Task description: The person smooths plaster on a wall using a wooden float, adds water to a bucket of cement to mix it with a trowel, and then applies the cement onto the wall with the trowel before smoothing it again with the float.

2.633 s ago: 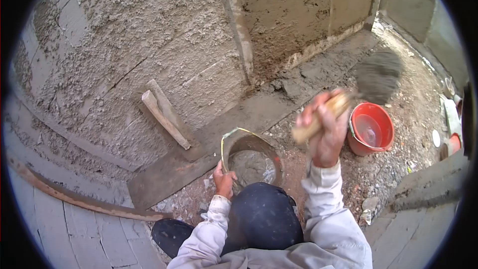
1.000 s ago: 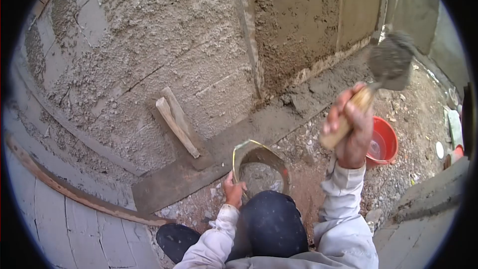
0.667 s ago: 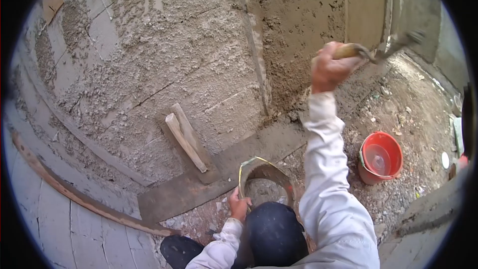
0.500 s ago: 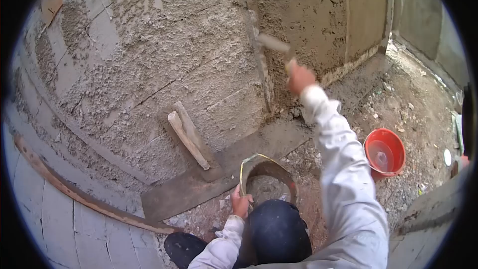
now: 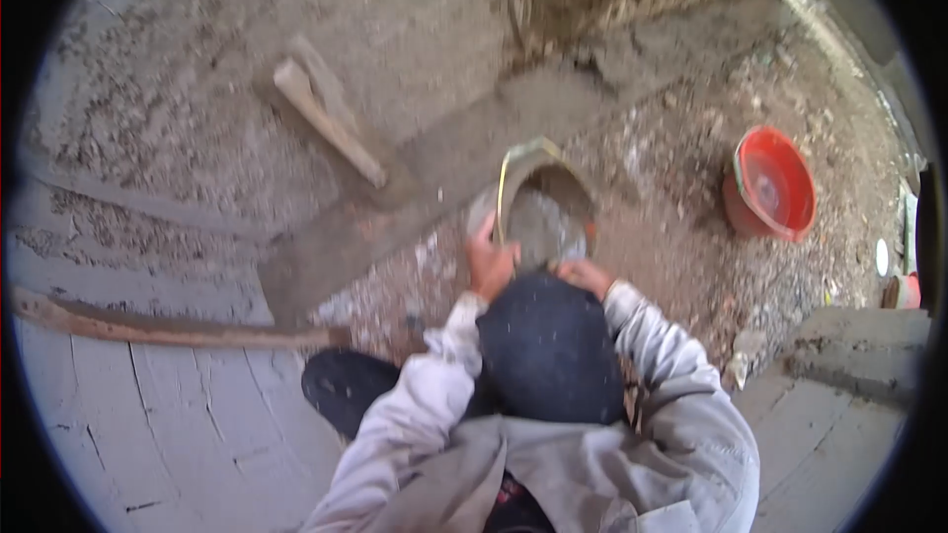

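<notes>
The left hand [image 5: 491, 263] is closed on the left side of the dark bucket [image 5: 566, 181], thumb toward the opening and fingers along the outer wall, beside the yellow-edged handle [image 5: 504, 188]. The right hand [image 5: 587, 277] is at the near right part of the same bucket's rim, partly hidden by the dark-clad knee [image 5: 553, 350]; whether its fingers close on anything cannot be determined. The dark bucket stands on the rubble-strewn ground [image 5: 681, 271], directly beyond the knee and between the two hands, and contains a wet grey mix [image 5: 536, 222]. A pale, shiny patch shows within it near the right hand; its nature is unclear owing to blur. Well apart to the right, a red bucket [image 5: 748, 209] stands on the ground with clear-looking liquid inside. A flat grey board [image 5: 331, 255] extends along the foot of the rough wall surface [image 5: 415, 49], left of the dark bucket. A tool with a wooden handle [image 5: 331, 125] lies at an angle at the board's upper edge. At lower left, a long wooden strip [image 5: 183, 335] borders grey blockwork [image 5: 197, 405]. A white disc [image 5: 882, 258] lies at far right.
</notes>
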